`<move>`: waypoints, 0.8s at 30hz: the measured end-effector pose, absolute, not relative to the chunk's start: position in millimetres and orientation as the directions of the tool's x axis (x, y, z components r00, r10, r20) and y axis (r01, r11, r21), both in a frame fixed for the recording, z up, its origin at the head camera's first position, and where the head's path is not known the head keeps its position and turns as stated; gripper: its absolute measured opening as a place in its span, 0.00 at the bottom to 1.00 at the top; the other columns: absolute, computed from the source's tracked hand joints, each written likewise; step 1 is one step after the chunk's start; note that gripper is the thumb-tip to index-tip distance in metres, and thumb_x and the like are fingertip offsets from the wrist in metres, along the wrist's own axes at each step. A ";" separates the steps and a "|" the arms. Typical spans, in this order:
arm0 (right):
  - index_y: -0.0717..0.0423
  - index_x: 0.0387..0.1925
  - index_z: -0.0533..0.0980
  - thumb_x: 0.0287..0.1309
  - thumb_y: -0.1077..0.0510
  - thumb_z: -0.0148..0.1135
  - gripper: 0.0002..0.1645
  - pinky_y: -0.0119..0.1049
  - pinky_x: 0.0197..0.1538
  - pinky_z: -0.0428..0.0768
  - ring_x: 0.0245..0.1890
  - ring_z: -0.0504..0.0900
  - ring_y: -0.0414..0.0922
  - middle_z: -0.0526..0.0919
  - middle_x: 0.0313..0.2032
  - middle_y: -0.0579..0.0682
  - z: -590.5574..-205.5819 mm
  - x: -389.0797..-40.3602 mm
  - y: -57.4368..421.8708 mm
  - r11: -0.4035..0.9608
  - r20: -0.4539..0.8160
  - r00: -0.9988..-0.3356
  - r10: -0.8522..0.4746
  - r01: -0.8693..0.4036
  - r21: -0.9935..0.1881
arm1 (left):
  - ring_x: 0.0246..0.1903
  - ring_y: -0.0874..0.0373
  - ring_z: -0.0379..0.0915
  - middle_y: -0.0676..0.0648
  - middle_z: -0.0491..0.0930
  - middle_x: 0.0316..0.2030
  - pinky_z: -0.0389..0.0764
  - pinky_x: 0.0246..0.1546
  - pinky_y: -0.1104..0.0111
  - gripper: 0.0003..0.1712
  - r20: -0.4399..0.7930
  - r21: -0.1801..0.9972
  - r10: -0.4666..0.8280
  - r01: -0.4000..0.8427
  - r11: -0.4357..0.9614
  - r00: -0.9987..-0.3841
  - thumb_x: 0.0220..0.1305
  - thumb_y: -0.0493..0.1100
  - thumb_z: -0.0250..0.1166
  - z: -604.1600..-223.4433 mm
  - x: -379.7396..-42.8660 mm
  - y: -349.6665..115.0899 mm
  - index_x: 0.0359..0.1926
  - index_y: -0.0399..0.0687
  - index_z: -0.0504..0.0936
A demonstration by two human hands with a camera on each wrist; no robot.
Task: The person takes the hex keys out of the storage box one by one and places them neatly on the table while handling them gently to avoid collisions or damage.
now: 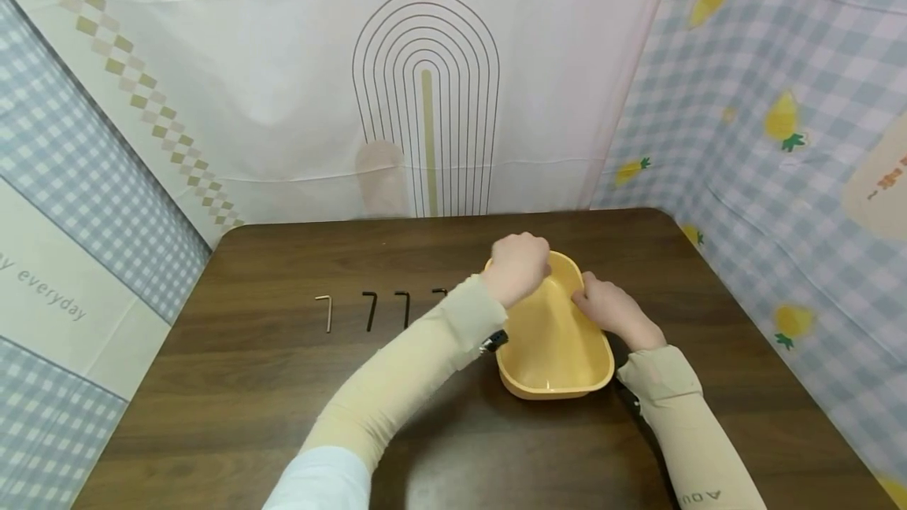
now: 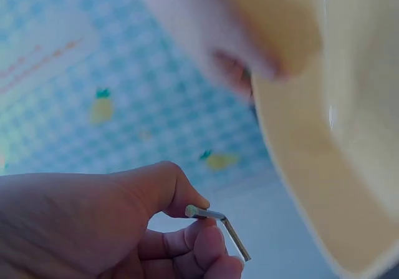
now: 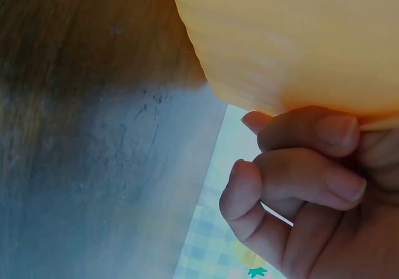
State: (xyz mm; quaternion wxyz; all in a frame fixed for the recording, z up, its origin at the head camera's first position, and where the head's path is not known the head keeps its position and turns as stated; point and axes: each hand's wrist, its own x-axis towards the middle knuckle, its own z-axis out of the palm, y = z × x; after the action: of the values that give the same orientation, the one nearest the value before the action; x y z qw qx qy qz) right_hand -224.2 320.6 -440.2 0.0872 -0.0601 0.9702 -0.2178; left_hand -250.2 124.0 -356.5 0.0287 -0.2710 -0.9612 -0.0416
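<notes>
In the left wrist view my left hand (image 2: 143,223) pinches a small bent metal hex key (image 2: 234,236) between thumb and fingers. From the head view, that same left hand (image 1: 520,264) is over the far left rim of a yellow plastic bin (image 1: 551,337); the key is hidden there. My right hand (image 1: 612,309) grips the bin's right rim, thumb on the inner side. Its curled fingers (image 3: 305,179) show against the bin's outer wall in the right wrist view. The bin appears tilted, and no object is visible inside it.
Left of the bin, several L-shaped hex keys lie in a row on the dark wooden table (image 1: 248,384): a silver one (image 1: 329,313) and black ones (image 1: 372,310), one partly behind my left forearm. Patterned cloth (image 1: 298,101) hangs behind and beside the table.
</notes>
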 end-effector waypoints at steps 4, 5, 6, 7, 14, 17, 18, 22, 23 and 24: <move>0.75 0.54 0.62 0.73 0.57 0.42 0.22 0.39 0.23 0.71 0.16 0.71 0.46 0.68 0.19 0.51 -438.8 -224.2 321.0 0.895 -0.162 -0.975 -0.151 -0.066 -0.440 | 0.31 0.53 0.81 0.50 0.84 0.31 0.81 0.29 0.60 0.12 0.086 0.139 0.479 0.486 0.863 -0.874 0.69 0.51 0.64 -343.4 -260.6 86.6 0.32 0.50 0.83; 0.76 0.55 0.62 0.73 0.57 0.42 0.23 0.39 0.23 0.71 0.16 0.71 0.46 0.68 0.19 0.51 -438.4 -224.3 321.2 0.895 -0.166 -0.974 -0.151 -0.064 -0.441 | 0.30 0.53 0.81 0.50 0.83 0.30 0.81 0.29 0.60 0.12 0.090 0.151 0.466 0.475 0.867 -0.880 0.69 0.50 0.64 -340.7 -263.3 76.0 0.31 0.50 0.82; 0.76 0.57 0.61 0.73 0.57 0.41 0.24 0.38 0.23 0.71 0.16 0.71 0.45 0.68 0.19 0.51 -438.0 -224.2 321.4 0.894 -0.171 -0.974 -0.150 -0.060 -0.443 | 0.29 0.54 0.80 0.49 0.82 0.28 0.81 0.28 0.60 0.13 0.095 0.158 0.453 0.463 0.872 -0.886 0.69 0.50 0.63 -338.4 -266.2 65.1 0.30 0.49 0.81; 0.76 0.57 0.61 0.73 0.56 0.41 0.25 0.38 0.23 0.71 0.16 0.71 0.45 0.68 0.19 0.51 -437.8 -224.3 321.6 0.894 -0.173 -0.973 -0.150 -0.059 -0.444 | 0.27 0.54 0.78 0.49 0.81 0.27 0.80 0.27 0.60 0.13 0.099 0.165 0.435 0.445 0.880 -0.895 0.69 0.49 0.63 -336.1 -268.5 54.3 0.29 0.49 0.80; 0.77 0.59 0.60 0.73 0.57 0.42 0.26 0.38 0.23 0.71 0.16 0.71 0.45 0.69 0.19 0.52 -437.0 -224.1 321.5 0.894 -0.169 -0.974 -0.149 -0.059 -0.444 | 0.25 0.49 0.75 0.46 0.77 0.22 0.80 0.27 0.55 0.15 0.129 0.215 0.322 0.344 0.914 -0.938 0.67 0.45 0.61 -327.8 -280.9 -27.5 0.22 0.47 0.75; 0.77 0.60 0.59 0.72 0.57 0.42 0.27 0.38 0.23 0.71 0.16 0.71 0.45 0.69 0.19 0.51 -436.8 -223.7 321.7 0.894 -0.168 -0.975 -0.142 -0.054 -0.446 | 0.24 0.46 0.73 0.44 0.75 0.22 0.79 0.26 0.51 0.15 0.159 0.227 0.276 0.307 0.924 -0.948 0.64 0.43 0.59 -329.8 -282.0 -60.0 0.20 0.48 0.71; 0.78 0.61 0.59 0.72 0.56 0.41 0.28 0.38 0.23 0.70 0.16 0.71 0.45 0.68 0.19 0.51 -436.5 -223.5 321.3 0.893 -0.169 -0.975 -0.144 -0.054 -0.448 | 0.24 0.45 0.73 0.43 0.75 0.22 0.78 0.25 0.50 0.15 0.167 0.229 0.262 0.296 0.927 -0.951 0.63 0.42 0.58 -331.0 -281.7 -70.5 0.19 0.47 0.69; 0.77 0.61 0.58 0.73 0.56 0.40 0.28 0.38 0.23 0.70 0.16 0.70 0.45 0.67 0.19 0.51 -437.5 -222.8 320.3 0.886 -0.188 -0.971 -0.145 -0.043 -0.462 | 0.22 0.44 0.70 0.43 0.72 0.19 0.75 0.21 0.50 0.16 0.187 0.242 0.208 0.250 0.937 -0.960 0.59 0.40 0.56 -337.4 -278.7 -111.6 0.16 0.48 0.65; 0.77 0.61 0.58 0.73 0.56 0.40 0.28 0.38 0.23 0.70 0.16 0.70 0.45 0.67 0.19 0.51 -437.7 -222.5 320.0 0.884 -0.194 -0.970 -0.144 -0.038 -0.465 | 0.22 0.44 0.70 0.43 0.71 0.19 0.74 0.21 0.50 0.16 0.186 0.247 0.197 0.240 0.939 -0.963 0.59 0.40 0.55 -339.5 -278.1 -121.6 0.16 0.48 0.64; 0.77 0.61 0.57 0.73 0.56 0.40 0.28 0.38 0.23 0.70 0.16 0.70 0.45 0.67 0.19 0.51 -437.7 -222.3 319.7 0.885 -0.196 -0.970 -0.147 -0.040 -0.464 | 0.21 0.44 0.69 0.43 0.71 0.19 0.74 0.21 0.50 0.16 0.184 0.252 0.184 0.227 0.941 -0.966 0.58 0.40 0.55 -341.7 -277.3 -131.4 0.16 0.49 0.63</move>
State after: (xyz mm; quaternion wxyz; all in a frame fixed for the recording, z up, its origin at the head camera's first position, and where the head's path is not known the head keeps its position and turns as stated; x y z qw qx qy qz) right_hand -222.3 319.7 -437.7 0.1136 -0.0484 0.9642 -0.2348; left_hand -277.3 -131.4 -341.7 0.0792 -0.1048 -0.9819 -0.1368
